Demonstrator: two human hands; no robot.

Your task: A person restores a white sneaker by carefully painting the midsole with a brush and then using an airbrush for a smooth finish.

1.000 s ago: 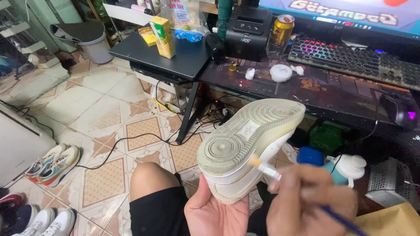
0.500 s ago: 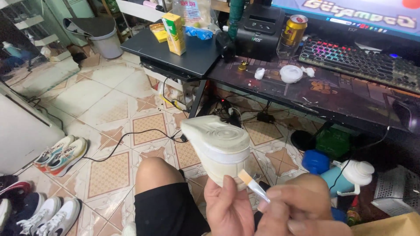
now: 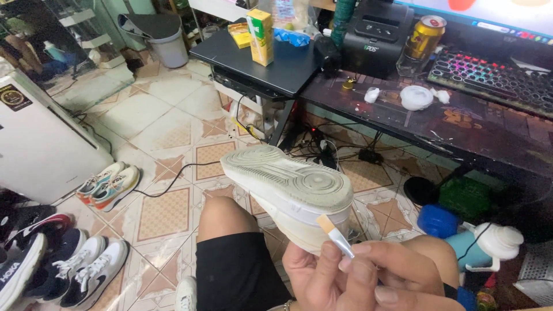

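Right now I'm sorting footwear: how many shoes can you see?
At least 7: the white sneaker in the left hand, sole up; a colourful pair on the tiles; four bunched at bottom left. A white toe by the knee; others may be cropped.

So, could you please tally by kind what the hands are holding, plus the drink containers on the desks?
White sneaker, in the left hand: 1
Small brush, in the right hand: 1
Gold drink can: 1
Yellow carton: 1
Total: 4
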